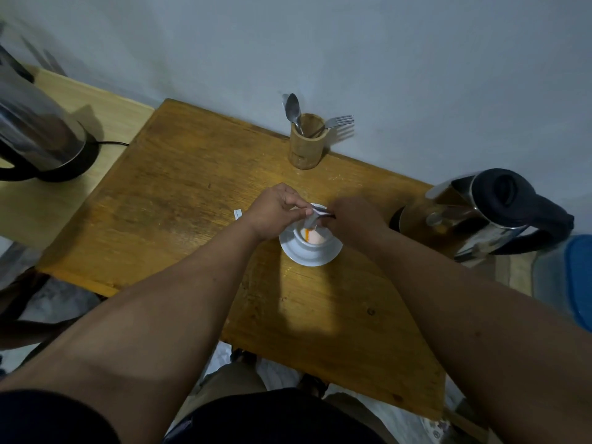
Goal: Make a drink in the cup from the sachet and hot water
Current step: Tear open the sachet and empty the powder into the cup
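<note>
A white cup (pixel 312 240) stands on a white saucer (pixel 307 255) in the middle of the wooden table (pixel 179 193). Pale powder with an orange streak lies inside the cup. Both hands hold a small sachet (pixel 315 216) directly over the cup. My left hand (pixel 275 213) pinches its left end, and my right hand (pixel 352 219) pinches its right end. The sachet hangs tilted with its mouth down toward the cup. A steel kettle (pixel 487 216) with a black lid and handle stands just right of the saucer.
A bamboo holder (pixel 307 142) with spoons and a fork stands at the table's far edge by the wall. A second steel kettle (pixel 35 133) sits on its base on a lighter table to the left. A torn white scrap (pixel 237 214) lies left of the saucer. Something blue (pixel 576 277) is at the right edge.
</note>
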